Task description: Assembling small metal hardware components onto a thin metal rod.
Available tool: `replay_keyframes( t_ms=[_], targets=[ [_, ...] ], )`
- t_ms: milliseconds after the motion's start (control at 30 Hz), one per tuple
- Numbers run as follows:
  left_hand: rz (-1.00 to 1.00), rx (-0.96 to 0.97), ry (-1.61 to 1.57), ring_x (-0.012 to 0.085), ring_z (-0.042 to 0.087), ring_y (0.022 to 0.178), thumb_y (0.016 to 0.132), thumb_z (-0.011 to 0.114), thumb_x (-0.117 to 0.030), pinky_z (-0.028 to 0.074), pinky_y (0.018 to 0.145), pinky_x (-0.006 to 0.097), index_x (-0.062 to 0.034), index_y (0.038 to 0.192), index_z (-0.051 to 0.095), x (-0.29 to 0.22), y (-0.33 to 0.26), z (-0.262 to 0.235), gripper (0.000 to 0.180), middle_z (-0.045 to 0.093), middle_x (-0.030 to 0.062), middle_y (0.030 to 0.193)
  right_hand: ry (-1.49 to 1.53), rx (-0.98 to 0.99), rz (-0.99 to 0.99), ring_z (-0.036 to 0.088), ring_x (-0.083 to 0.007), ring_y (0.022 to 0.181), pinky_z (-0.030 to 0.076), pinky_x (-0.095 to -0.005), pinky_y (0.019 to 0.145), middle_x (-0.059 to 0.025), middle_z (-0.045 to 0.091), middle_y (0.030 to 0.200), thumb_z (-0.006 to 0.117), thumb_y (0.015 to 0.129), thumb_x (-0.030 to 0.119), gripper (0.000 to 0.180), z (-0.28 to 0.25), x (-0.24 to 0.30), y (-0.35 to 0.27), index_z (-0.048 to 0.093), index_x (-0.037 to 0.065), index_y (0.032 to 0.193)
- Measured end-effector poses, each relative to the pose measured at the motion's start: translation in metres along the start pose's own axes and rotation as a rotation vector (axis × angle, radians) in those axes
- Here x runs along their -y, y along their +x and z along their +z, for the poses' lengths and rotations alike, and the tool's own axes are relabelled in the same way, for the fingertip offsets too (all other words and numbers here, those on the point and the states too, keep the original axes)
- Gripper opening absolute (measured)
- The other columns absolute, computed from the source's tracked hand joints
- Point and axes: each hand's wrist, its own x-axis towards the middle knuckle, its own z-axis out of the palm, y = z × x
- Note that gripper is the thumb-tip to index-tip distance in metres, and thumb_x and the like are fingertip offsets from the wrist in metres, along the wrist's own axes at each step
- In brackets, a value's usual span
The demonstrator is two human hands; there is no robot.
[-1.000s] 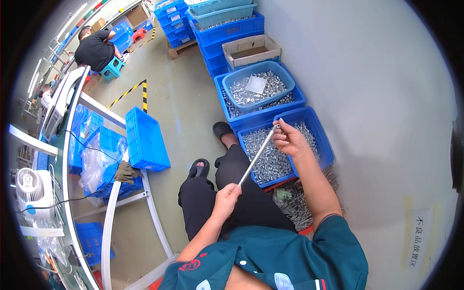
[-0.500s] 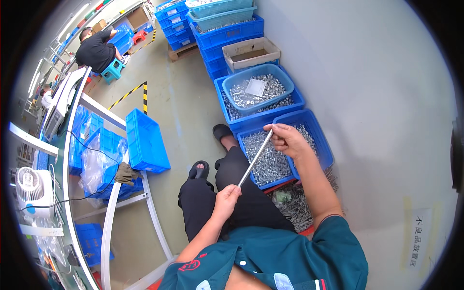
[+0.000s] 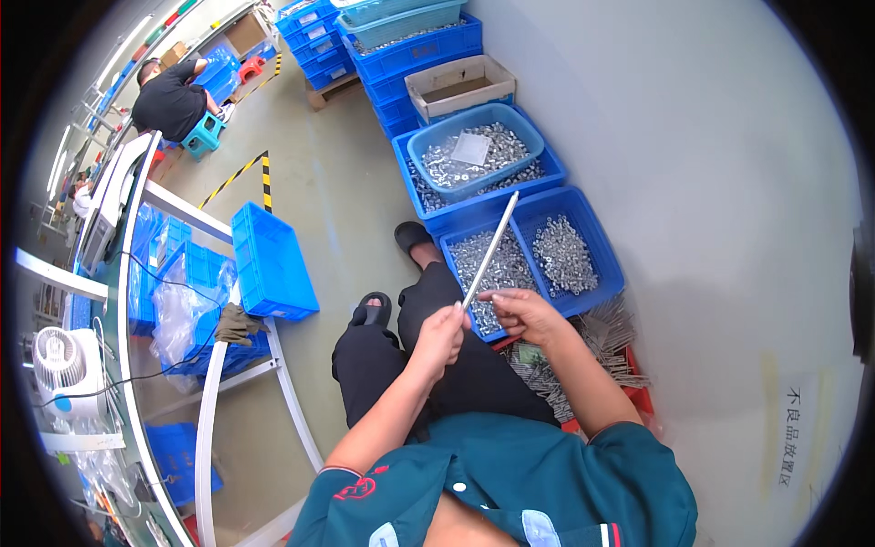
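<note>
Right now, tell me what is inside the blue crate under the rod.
The blue crate holds two heaps of small silvery metal parts. The rod and right hand cover its near corner, and the crate floor stays hidden.

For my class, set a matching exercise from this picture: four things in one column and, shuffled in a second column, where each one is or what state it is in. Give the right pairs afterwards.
Things
1. thin metal rod
2. cardboard box
3. sheet of paper
4. round blue basin

Places or states
A. lying on small metal parts in the basin
B. held in the left hand, the right hand at its lower end
C. open, on top of stacked blue crates
D. resting in a blue crate of metal parts

Pairs: 1-B, 2-C, 3-A, 4-D
</note>
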Motion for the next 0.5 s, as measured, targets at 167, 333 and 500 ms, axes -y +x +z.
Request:
replay_keyframes(
  t_ms=[167, 333, 500],
  targets=[
    [-0.063, 0.009, 0.034, 0.0022, 0.018, 0.036, 0.091, 0.042, -0.045, 0.013, 0.033, 0.019, -0.0106, 0.077, 0.045, 0.003, 0.026, 0.030, 0.038, 0.028, -0.0072, 0.049, -0.045, -0.158, -0.028, 0.028, -0.0002, 0.044, 0.016, -0.0170, 0.038, 0.0093, 0.041, 0.060, 0.059, 0.084, 0.029, 0.020, 0.018, -0.020, -0.007, 0.060, 0.009, 0.088],
    [-0.149, 0.046, 0.151, 0.0025, 0.018, 0.037, 0.091, 0.040, -0.045, 0.013, 0.034, 0.020, -0.0101, 0.077, 0.046, 0.016, 0.027, 0.042, 0.038, 0.027, -0.0074, 0.050, 0.158, -0.295, -0.100, 0.024, -0.0016, 0.042, 0.015, -0.0178, 0.037, 0.0070, 0.035, 0.057, 0.055, 0.087, 0.024, 0.021, -0.006, -0.014, -0.005, 0.059, 0.005, 0.095],
    [-0.262, 0.119, 0.169, 0.0027, 0.018, 0.037, 0.092, 0.042, -0.040, 0.013, 0.034, 0.020, -0.0100, 0.079, 0.046, 0.027, -0.007, 0.025, 0.033, 0.027, -0.0074, 0.050, 0.323, -0.392, -0.117, 0.025, -0.0023, 0.042, 0.019, -0.0163, 0.035, 0.0055, 0.033, 0.057, 0.055, 0.087, 0.029, 0.026, -0.068, 0.021, 0.016, 0.057, 0.005, 0.097]
  ],
)
